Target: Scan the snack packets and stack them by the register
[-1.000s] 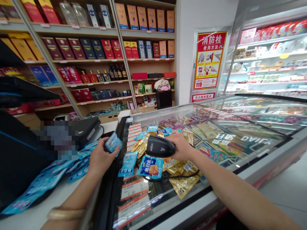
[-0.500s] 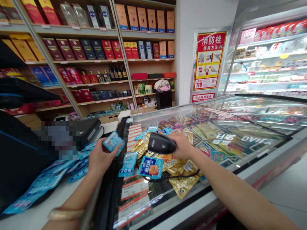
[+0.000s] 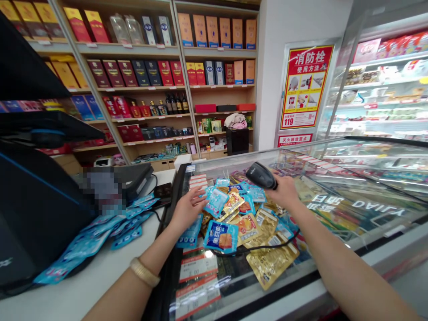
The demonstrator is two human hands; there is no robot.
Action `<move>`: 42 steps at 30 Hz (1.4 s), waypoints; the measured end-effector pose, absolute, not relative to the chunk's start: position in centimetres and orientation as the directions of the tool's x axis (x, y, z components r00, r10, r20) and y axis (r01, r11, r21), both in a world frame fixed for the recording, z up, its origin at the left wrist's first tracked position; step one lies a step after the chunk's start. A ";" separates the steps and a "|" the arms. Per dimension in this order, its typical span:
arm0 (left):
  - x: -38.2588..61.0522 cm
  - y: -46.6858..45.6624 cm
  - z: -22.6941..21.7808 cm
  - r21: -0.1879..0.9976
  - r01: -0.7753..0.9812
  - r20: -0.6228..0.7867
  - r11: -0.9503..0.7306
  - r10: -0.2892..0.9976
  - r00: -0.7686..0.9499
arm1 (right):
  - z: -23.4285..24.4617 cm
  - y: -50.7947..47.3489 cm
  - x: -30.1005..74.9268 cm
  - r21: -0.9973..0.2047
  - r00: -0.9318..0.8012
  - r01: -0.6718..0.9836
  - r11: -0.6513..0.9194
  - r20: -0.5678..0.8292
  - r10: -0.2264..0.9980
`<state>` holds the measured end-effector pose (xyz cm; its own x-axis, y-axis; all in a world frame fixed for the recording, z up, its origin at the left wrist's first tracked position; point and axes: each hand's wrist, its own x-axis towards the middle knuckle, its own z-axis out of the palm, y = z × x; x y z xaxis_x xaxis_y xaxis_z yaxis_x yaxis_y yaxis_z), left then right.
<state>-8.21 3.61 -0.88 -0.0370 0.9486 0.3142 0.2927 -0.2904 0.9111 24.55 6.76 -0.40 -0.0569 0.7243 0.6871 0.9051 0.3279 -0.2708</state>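
My left hand [image 3: 190, 208] reaches over the near left side of a pile of snack packets, its fingers stretched out and slightly apart. Their tips are at the left edge of a small blue packet [image 3: 216, 201] that lies on the pile. In my right hand [image 3: 283, 191] is a black handheld barcode scanner [image 3: 261, 175], raised over the far right of the pile. A blue packet with a food picture [image 3: 220, 237] lies face up at the front. Beside it are gold packets [image 3: 272, 263], with the black cable [image 3: 264, 246] running across them.
The pile rests on a glass-topped freezer [image 3: 334, 249] with price labels [image 3: 197, 267] under the glass. On the white counter [image 3: 110, 276] at left are more blue packets [image 3: 96, 236] beside a black terminal [image 3: 36, 214]. Shelves of boxes [image 3: 143, 73] stand behind.
My left hand has moved right from the counter's edge to the pile, and the blue packet it held now lies there. My right hand has lifted the scanner up and right. The view has shifted left.
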 end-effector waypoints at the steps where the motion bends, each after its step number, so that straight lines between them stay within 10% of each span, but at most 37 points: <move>1: -8.3 3.5 -1.1 0.902 0.298 0.320 -0.312 0.947 0.023 | -0.5 6.8 24.5 -0.259 -0.061 0.910 0.323 0.686 0.725; 9: -10.5 2.9 0.8 0.473 0.758 0.563 -0.449 0.816 0.132 | -0.7 6.5 23.9 -0.216 -0.098 0.922 0.323 0.674 0.732; 20: -21.4 3.2 4.1 0.067 0.879 0.238 0.473 0.848 -0.474 | -0.5 6.2 23.2 -0.256 -0.137 0.899 0.355 0.606 0.784; 42: -18.4 2.5 4.3 -0.007 0.885 0.190 0.465 0.870 -0.455 | -0.5 5.8 22.5 -0.273 -0.202 0.865 0.422 0.580 0.789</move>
